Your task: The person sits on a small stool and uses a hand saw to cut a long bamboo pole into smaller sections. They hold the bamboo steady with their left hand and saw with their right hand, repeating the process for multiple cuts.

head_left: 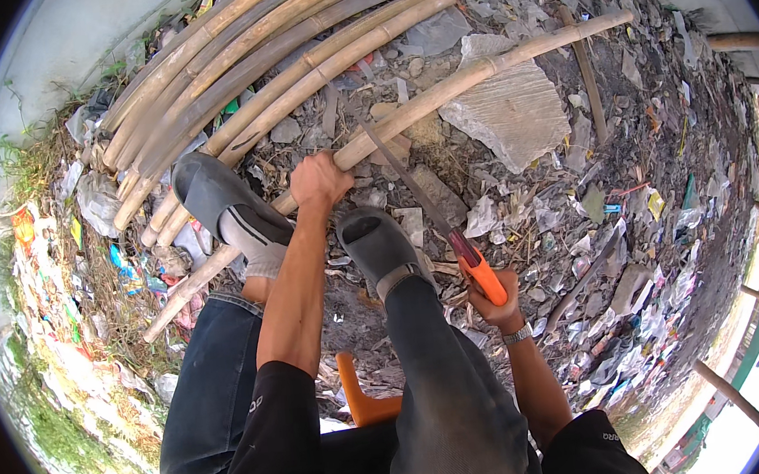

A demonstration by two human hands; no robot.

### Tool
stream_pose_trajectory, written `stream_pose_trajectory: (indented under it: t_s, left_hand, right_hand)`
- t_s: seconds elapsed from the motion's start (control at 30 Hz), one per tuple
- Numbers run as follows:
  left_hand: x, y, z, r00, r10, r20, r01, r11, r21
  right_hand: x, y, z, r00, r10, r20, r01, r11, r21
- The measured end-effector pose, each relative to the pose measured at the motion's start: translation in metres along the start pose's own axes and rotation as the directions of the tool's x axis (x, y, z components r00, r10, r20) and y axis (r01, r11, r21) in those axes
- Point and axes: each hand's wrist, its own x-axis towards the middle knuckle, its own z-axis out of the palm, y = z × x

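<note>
My left hand (319, 181) grips a long bamboo pole (491, 66) that runs from lower left to upper right across the ground. My left foot in a grey slipper (213, 195) rests on the same pole, further left. My right hand (496, 299) holds the orange handle of a hand saw (411, 184). The thin blade slants up to the left, and its tip meets the pole just right of my left hand. My right foot in a grey slipper (379, 248) stands on the ground below the pole.
A stack of several bamboo poles (264, 57) lies behind the held one. Rubble, flat stone slabs (508, 108) and plastic litter cover the ground. An orange stool (367, 401) shows between my legs. Weeds and a pale wall (41, 77) lie at left.
</note>
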Motion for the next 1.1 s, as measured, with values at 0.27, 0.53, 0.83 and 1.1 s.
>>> stream_pose_trajectory:
  t_s: [0.27, 0.53, 0.83, 1.1]
  left_hand:
    - [-0.002, -0.007, 0.019, 0.991, 0.038, -0.125, -0.035, 0.999, 0.024]
    - [0.008, -0.005, 0.013, 0.998, 0.012, -0.064, -0.010, 0.999, 0.031]
    - [0.011, -0.001, 0.002, 0.999, 0.035, 0.031, -0.036, 0.999, 0.031]
    - [0.008, -0.007, -0.003, 0.996, 0.063, 0.063, -0.064, 0.998, 0.007]
  right_hand:
    - [0.029, -0.190, -0.030, 0.998, 0.055, 0.033, -0.057, 0.997, 0.043]
    - [0.046, -0.287, -0.063, 0.914, -0.320, -0.250, 0.346, 0.936, 0.063]
    - [0.021, -0.102, 0.021, 0.974, -0.169, -0.150, 0.150, 0.980, -0.127]
    - [-0.029, -0.062, 0.004, 0.999, -0.049, -0.015, 0.047, 0.994, -0.103]
